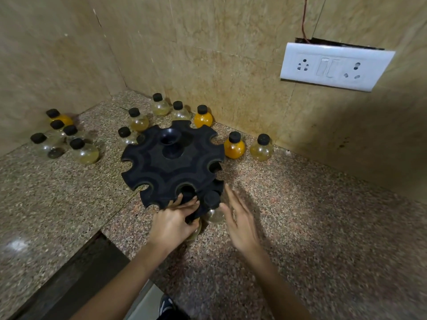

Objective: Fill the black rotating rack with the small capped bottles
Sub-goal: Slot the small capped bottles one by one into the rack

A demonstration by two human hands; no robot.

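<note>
- The black rotating rack (pixel 172 165) is seen standing on the granite counter (pixel 323 227), in the corner of the tiled walls.
- The left hand (pixel 172 221) is curled round a half-hidden bottle (pixel 196 229) at the lower tier's near edge — only a sliver of glass shows.
- A seated bottle (pixel 213 205) is lodged in the lower tier, just beside it.
- The right hand (pixel 240 225) is held straight-fingered and blurred, close by that bottle.
- Loose bottles (pixel 234 146) are scattered behind the rack and to its left; a switch plate (pixel 335 65) is fixed to the wall.

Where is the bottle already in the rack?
Head view: the bottle sits in the lower tier of the black rack, near edge, between the left hand and right hand.
</note>
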